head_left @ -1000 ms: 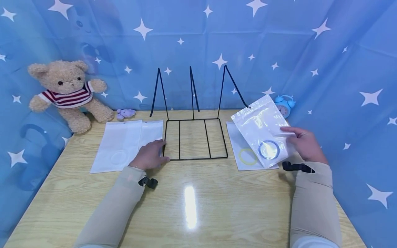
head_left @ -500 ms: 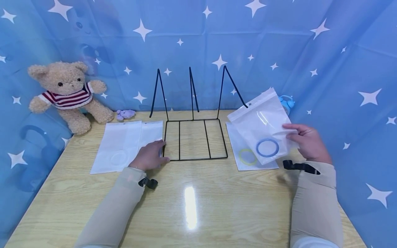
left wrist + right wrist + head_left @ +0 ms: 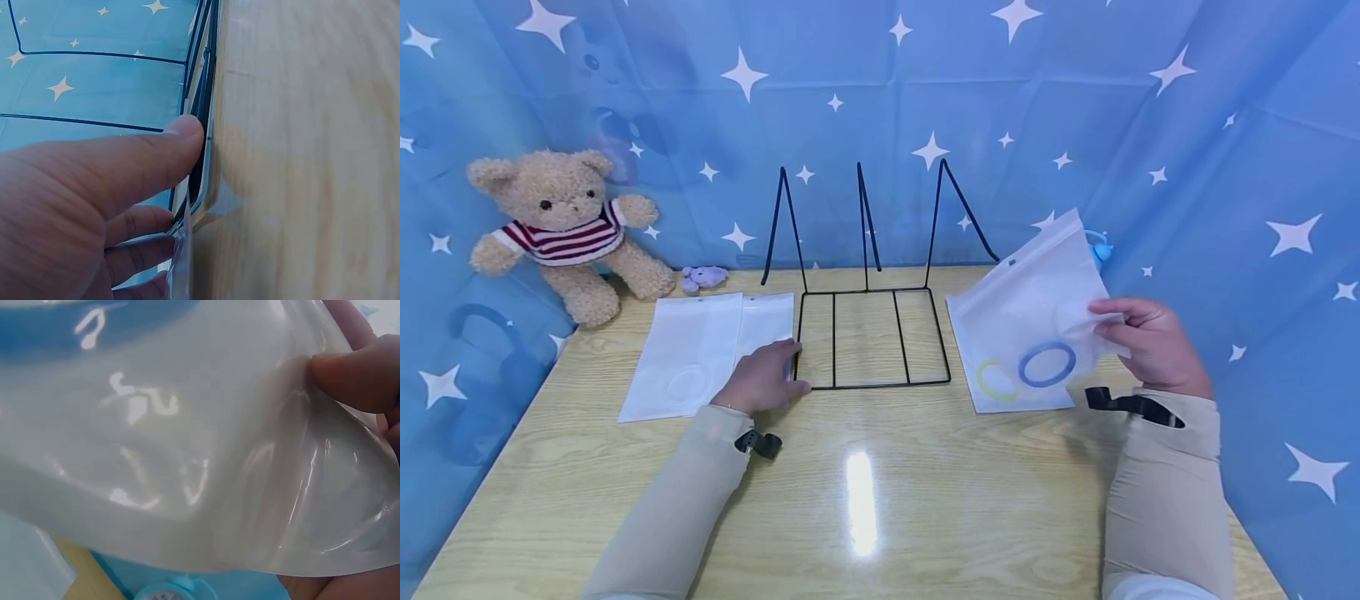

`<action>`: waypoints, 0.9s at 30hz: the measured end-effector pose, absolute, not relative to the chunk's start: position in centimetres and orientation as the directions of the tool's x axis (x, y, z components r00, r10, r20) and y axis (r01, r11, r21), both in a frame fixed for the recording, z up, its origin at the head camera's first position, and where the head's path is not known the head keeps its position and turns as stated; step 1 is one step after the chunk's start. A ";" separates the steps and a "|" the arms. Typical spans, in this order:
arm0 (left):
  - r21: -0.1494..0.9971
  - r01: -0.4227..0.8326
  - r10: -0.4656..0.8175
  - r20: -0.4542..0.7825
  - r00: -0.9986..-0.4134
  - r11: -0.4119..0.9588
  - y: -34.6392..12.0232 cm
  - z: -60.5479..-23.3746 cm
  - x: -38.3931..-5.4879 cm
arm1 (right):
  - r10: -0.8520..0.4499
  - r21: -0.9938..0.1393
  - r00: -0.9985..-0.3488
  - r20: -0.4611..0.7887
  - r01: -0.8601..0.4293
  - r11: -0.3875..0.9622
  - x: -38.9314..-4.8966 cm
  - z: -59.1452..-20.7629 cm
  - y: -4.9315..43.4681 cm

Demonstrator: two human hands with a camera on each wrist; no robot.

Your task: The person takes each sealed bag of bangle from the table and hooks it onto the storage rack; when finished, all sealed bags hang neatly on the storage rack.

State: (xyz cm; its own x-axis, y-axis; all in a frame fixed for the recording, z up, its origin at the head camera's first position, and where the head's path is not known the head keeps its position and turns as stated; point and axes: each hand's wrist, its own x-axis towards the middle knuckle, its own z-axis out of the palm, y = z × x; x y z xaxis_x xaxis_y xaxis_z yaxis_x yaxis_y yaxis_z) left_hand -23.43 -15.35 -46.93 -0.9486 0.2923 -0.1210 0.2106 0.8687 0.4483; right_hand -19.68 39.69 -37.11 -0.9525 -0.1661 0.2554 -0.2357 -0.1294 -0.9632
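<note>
My right hand (image 3: 1153,346) pinches the right side of a white zip bag (image 3: 1052,283) with a blue ring (image 3: 1024,372) in it, thumb against the plastic in the right wrist view. The raised bag slants over a second white bag (image 3: 1033,403) on the table, which holds a yellow ring (image 3: 980,379). My left hand (image 3: 760,377) holds the front left corner of a black wire rack (image 3: 872,386); its thumb (image 3: 184,128) lies on the wire. Left of the rack lie a white bag with a pale ring (image 3: 696,333) and another bag (image 3: 767,315), partly under my hand.
A teddy bear (image 3: 561,208) in a striped shirt sits at the back left, beside a small purple toy (image 3: 702,277). The raised bag partly covers a blue alarm clock (image 3: 1101,248). Three bent wire prongs rise from the rack's back, before a starry curtain (image 3: 880,75).
My right hand has shifted slightly right and tilted the bag, whose top edge swings up and right over more of the clock. The left hand stays on the rack.
</note>
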 end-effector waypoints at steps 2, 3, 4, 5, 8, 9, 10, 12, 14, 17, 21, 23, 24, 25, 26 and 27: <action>0.448 0.207 0.289 -0.123 -0.949 0.870 -15.3 -47.0 -23.5 | -0.182 -0.959 -0.946 0.268 -0.244 -0.142 -19.5 -36.9 39.4; 0.448 0.206 0.288 -0.123 -0.950 0.870 -15.3 -47.0 -23.5 | -0.188 -0.957 -0.943 0.274 -0.248 -0.149 -19.5 -36.7 39.2; 0.448 0.204 0.286 -0.123 -0.950 0.870 -15.3 -47.0 -23.5 | -0.190 -0.956 -0.941 0.278 -0.253 -0.149 -19.5 -36.6 39.0; 0.449 0.203 0.285 -0.123 -0.950 0.870 -15.3 -47.0 -23.5 | -0.191 -0.955 -0.940 0.283 -0.257 -0.149 -19.4 -36.5 38.9; 0.450 0.204 0.287 -0.122 -0.950 0.870 -15.3 -47.0 -23.5 | -0.194 -0.952 -0.935 0.297 -0.273 -0.140 -19.3 -36.3 38.4; 0.449 0.205 0.287 -0.123 -0.950 0.870 -15.3 -47.0 -23.5 | -0.195 -0.951 -0.934 0.298 -0.274 -0.141 -19.3 -36.3 38.2; 0.447 0.206 0.288 -0.124 -0.950 0.870 -15.3 -47.0 -23.5 | -0.197 -0.951 -0.933 0.301 -0.278 -0.138 -19.3 -36.3 38.1; 0.442 0.212 0.294 -0.124 -0.948 0.872 -15.3 -47.0 -23.5 | -0.201 -0.949 -0.930 0.309 -0.286 -0.133 -19.3 -36.2 37.8; 0.437 0.217 0.298 -0.125 -0.946 0.873 -15.3 -46.9 -23.5 | -0.198 -0.949 -0.930 0.311 -0.291 -0.124 -19.3 -36.2 37.6; 0.433 0.223 0.303 -0.124 -0.945 0.874 -15.3 -46.9 -23.5 | -0.182 -0.947 -0.931 0.316 -0.300 -0.113 -19.4 -36.2 37.4; 0.435 0.221 0.302 -0.124 -0.945 0.873 -15.3 -46.8 -23.5 | -0.180 -0.939 -0.925 0.336 -0.314 -0.138 -19.5 -36.3 37.2; 0.436 0.220 0.300 -0.125 -0.946 0.873 -15.3 -46.8 -23.5 | -0.186 -0.935 -0.920 0.345 -0.320 -0.154 -19.5 -36.3 37.2; 0.436 0.220 0.301 -0.124 -0.946 0.873 -15.3 -46.8 -23.5 | -0.186 -0.934 -0.919 0.347 -0.321 -0.158 -19.5 -36.2 37.2; 0.435 0.221 0.301 -0.124 -0.946 0.873 -15.3 -46.9 -23.5 | -0.186 -0.933 -0.919 0.348 -0.320 -0.162 -19.5 -36.2 37.1; 0.436 0.220 0.300 -0.125 -0.946 0.873 -15.3 -46.9 -23.5 | -0.186 -0.934 -0.920 0.344 -0.317 -0.163 -19.5 -36.2 37.1; 0.436 0.219 0.300 -0.125 -0.946 0.873 -15.4 -46.9 -23.5 | -0.185 -0.936 -0.922 0.340 -0.312 -0.163 -19.5 -36.2 37.1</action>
